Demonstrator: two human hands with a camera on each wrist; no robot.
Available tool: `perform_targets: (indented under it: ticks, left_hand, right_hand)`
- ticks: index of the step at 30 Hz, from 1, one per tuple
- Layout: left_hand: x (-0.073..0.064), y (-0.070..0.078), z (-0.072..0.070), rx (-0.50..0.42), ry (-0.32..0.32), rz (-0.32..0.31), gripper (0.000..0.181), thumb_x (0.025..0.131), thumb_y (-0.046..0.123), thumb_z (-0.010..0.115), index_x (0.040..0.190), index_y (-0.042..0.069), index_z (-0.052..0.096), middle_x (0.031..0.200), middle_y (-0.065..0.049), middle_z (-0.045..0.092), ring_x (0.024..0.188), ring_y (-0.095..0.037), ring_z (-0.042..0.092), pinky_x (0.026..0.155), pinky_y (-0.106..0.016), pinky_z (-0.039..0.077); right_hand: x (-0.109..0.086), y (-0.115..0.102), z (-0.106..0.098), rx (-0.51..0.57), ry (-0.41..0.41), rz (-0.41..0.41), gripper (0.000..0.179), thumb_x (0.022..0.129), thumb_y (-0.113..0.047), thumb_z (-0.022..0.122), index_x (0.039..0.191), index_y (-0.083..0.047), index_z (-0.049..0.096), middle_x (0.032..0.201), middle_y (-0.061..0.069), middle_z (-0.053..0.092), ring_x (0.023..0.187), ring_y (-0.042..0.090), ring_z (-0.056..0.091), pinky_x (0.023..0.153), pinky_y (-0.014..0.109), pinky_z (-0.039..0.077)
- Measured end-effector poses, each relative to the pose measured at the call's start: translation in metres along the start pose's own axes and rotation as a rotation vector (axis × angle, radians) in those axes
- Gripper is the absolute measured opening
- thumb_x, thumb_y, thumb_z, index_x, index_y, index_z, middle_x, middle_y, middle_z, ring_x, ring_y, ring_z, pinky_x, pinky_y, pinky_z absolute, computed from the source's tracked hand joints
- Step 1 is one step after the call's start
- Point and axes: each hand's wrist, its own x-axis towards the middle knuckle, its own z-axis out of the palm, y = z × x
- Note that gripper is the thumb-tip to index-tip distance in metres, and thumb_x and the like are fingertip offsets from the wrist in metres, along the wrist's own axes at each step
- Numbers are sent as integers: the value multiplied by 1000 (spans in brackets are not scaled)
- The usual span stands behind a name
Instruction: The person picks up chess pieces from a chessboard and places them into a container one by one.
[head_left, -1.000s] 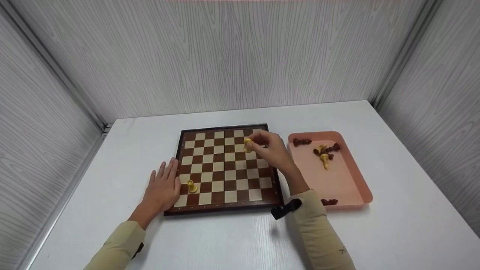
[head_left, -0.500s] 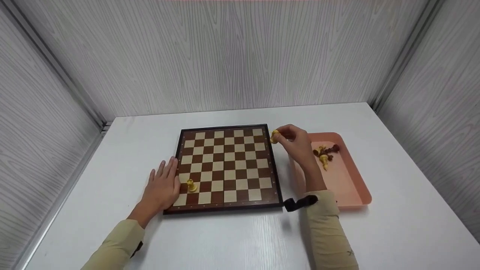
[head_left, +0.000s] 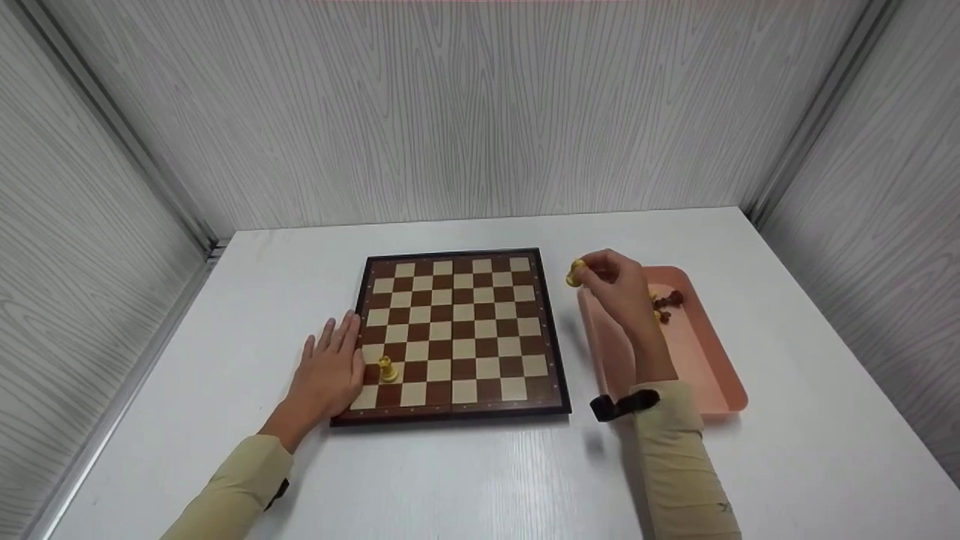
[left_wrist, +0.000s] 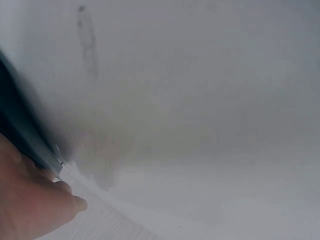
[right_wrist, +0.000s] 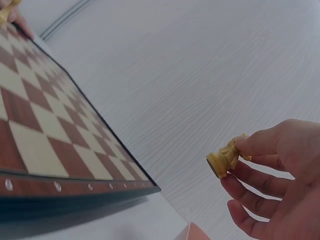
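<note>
In the head view my right hand (head_left: 619, 289) holds a gold chess piece (head_left: 575, 273) between thumb and fingertips, in the air between the chessboard and the pink tray. The right wrist view shows the piece (right_wrist: 223, 159) tilted, its round base outward and its carved top partly covered by the fingers. My left hand (head_left: 328, 371) lies with straight fingers along the left edge of the chessboard (head_left: 450, 409). In the left wrist view this hand (left_wrist: 35, 205) is against the board's dark side. Near its thumb, another gold chess piece (head_left: 387, 369) with a crown-like top stands on the board.
The pink tray (head_left: 716, 349) sits right of the board, with dark and gold chess pieces lying in it, including a dark piece (head_left: 670, 299). My right hand and forearm hide its left part. White wood-grain panels (head_left: 480, 112) enclose the white table (head_left: 465, 480) at the back and sides.
My right hand has moved right with the gold chess piece, from over the board's far right corner to the tray's left edge. The left hand stays on the board's edge.
</note>
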Motion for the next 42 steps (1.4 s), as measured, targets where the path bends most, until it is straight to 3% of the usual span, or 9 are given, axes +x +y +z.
perform_targets:
  ticks: [3,6,11,15,23,34,42]
  left_hand:
    - [0,0,-1,-5,-1,-7,59,111,25,24,163,-2,15,169,-18,16,154,-44,13,121,-64,11]
    - [1,0,-1,-17,-1,-13,59,111,25,23,163,-1,14,170,-18,15,155,-44,12,121,-64,10]
    - [0,-1,0,-12,-7,-16,59,110,25,24,163,-2,14,170,-18,15,155,-44,12,121,-64,10]
    - [-2,-2,1,-9,-1,-25,59,110,25,25,163,-2,15,169,-18,16,154,-44,12,121,-65,11]
    - [-5,-2,5,-14,-3,-27,60,110,25,26,163,-2,15,169,-19,16,154,-44,13,121,-65,11]
    - [-3,-2,4,-24,12,-27,59,110,24,26,163,-2,17,169,-19,17,154,-44,14,121,-65,12]
    - [0,0,3,-26,4,-17,60,110,24,26,163,-3,16,170,-18,15,154,-45,13,121,-64,10]
  right_hand:
    - [6,16,-5,-2,-6,-12,25,101,-10,64,118,8,67,112,24,69,98,35,68,76,22,55]
    - [5,19,-12,-17,-9,-32,26,102,-8,63,120,10,66,113,27,68,97,39,67,74,21,56]
    - [0,24,-26,-111,3,-31,24,102,-15,65,118,2,69,113,17,70,100,26,65,80,22,53]
    - [-3,29,-35,-177,6,-41,26,101,-22,67,116,-1,71,112,14,71,104,24,65,82,24,52]
    - [-6,35,-43,-279,11,-60,23,100,-21,69,113,-2,72,107,13,73,98,26,69,59,20,53]
    - [-9,36,-58,-266,-61,73,31,103,-25,65,122,-1,67,116,17,68,103,35,67,74,28,60]
    - [-14,43,-69,-339,-21,35,31,102,-23,67,121,0,67,117,18,69,104,29,67,73,12,51]
